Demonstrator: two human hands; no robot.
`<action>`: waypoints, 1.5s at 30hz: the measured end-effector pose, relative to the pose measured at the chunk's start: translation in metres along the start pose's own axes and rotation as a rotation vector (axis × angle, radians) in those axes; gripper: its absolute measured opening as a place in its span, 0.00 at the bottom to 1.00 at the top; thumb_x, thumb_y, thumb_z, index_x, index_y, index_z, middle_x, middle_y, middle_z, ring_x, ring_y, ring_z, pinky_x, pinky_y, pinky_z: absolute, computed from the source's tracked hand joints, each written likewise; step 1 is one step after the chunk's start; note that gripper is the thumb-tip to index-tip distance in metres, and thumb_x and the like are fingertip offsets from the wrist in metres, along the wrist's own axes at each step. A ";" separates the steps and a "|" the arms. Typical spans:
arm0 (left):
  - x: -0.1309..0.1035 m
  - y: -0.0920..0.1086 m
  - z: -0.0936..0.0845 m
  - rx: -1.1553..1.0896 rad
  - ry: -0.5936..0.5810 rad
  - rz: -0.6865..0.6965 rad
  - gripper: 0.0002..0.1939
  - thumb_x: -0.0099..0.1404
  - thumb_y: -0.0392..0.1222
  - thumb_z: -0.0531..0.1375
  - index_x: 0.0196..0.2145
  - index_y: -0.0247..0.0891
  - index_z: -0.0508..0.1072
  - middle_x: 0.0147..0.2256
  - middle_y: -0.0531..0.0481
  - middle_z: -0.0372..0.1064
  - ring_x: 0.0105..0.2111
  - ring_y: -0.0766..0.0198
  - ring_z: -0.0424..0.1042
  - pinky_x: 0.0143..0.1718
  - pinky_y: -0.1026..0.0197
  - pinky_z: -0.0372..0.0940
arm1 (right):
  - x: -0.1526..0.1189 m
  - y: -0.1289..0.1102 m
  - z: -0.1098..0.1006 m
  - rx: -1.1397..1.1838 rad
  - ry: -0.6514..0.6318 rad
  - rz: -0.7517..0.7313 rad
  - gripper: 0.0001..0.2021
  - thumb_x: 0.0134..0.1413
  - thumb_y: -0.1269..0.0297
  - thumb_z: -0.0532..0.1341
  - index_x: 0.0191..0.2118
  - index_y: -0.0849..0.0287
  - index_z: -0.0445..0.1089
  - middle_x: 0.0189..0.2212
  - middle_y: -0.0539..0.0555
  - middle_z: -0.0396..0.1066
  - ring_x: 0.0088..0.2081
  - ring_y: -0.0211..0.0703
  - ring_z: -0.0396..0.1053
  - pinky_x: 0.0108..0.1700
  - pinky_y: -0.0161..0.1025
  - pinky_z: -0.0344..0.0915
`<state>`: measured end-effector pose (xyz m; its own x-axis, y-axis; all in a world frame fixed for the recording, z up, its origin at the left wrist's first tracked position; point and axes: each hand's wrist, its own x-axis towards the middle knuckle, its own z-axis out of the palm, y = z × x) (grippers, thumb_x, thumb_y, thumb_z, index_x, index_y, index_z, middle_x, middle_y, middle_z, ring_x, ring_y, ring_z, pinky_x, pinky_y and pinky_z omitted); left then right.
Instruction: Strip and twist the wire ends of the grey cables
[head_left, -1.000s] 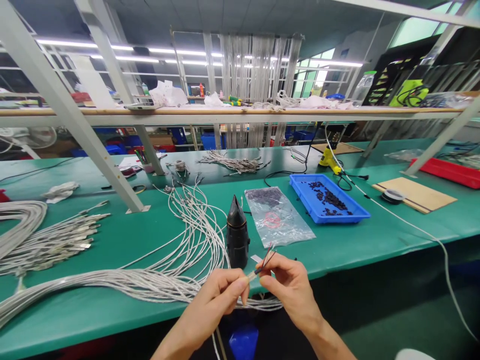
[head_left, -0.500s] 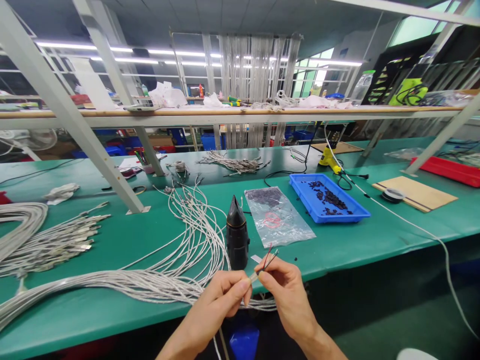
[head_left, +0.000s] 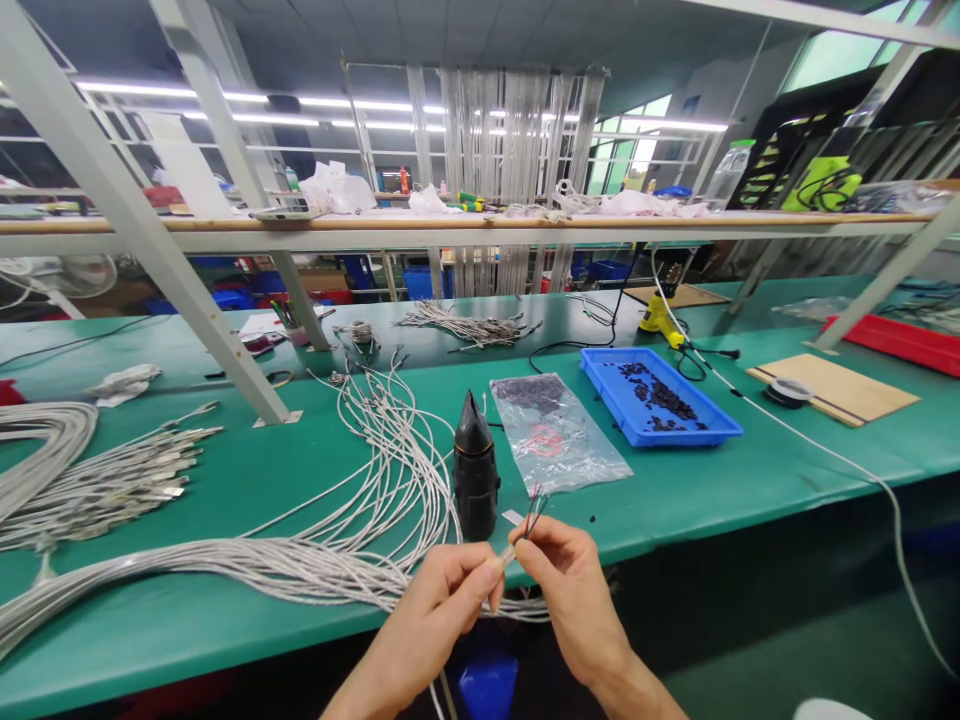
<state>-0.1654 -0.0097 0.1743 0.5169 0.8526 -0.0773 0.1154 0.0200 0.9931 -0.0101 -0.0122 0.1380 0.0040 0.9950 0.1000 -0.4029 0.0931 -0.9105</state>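
Observation:
Near the front edge of the bench, my left hand [head_left: 457, 595] pinches a pale cable [head_left: 508, 553] close to its end. My right hand [head_left: 566, 580] closes thumb and finger on the same end, where thin red and black wires [head_left: 535, 512] fan out upward. The two hands almost meet. Just behind them stands a black pointed tool [head_left: 475, 480], upright on the bench. A bundle of braided white cables [head_left: 300, 572] runs from the left and passes behind my hands. A clear plastic bag [head_left: 562, 440] holding small dark pieces lies beyond my right hand.
Farther right on the green bench [head_left: 285, 480] are a blue tray [head_left: 652, 400] of small black parts, a yellow heat gun [head_left: 660, 318], a wooden board [head_left: 847, 390] and a red tray [head_left: 900, 340]. More cables [head_left: 135, 485] lie left. A shelf [head_left: 480, 235] and its slanted posts cross above.
The thin wires at the cable end have drawn closer together and stand more upright. Both hands keep their grip in nearly the same place.

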 end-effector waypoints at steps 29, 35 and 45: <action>-0.003 0.007 -0.004 0.182 0.014 0.040 0.23 0.72 0.52 0.50 0.22 0.36 0.61 0.20 0.58 0.50 0.22 0.69 0.49 0.23 0.64 0.46 | -0.003 0.010 0.002 0.057 0.042 -0.054 0.05 0.55 0.61 0.67 0.32 0.56 0.75 0.28 0.47 0.66 0.32 0.36 0.59 0.38 0.31 0.59; -0.004 0.011 -0.009 0.163 -0.018 0.005 0.22 0.71 0.52 0.50 0.23 0.37 0.60 0.20 0.58 0.48 0.21 0.69 0.48 0.22 0.64 0.44 | -0.004 0.011 0.004 0.051 0.028 -0.090 0.04 0.56 0.62 0.66 0.35 0.55 0.75 0.29 0.47 0.67 0.32 0.37 0.60 0.37 0.31 0.60; -0.002 0.006 -0.006 0.083 0.002 -0.001 0.22 0.71 0.54 0.51 0.23 0.37 0.60 0.20 0.59 0.46 0.20 0.70 0.45 0.22 0.63 0.42 | 0.002 0.007 0.003 0.027 0.031 -0.065 0.04 0.54 0.63 0.68 0.32 0.57 0.75 0.29 0.47 0.68 0.32 0.36 0.60 0.38 0.31 0.59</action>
<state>-0.1706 -0.0078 0.1809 0.5154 0.8534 -0.0779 0.1855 -0.0224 0.9824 -0.0158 -0.0099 0.1326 0.0589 0.9876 0.1457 -0.4256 0.1568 -0.8912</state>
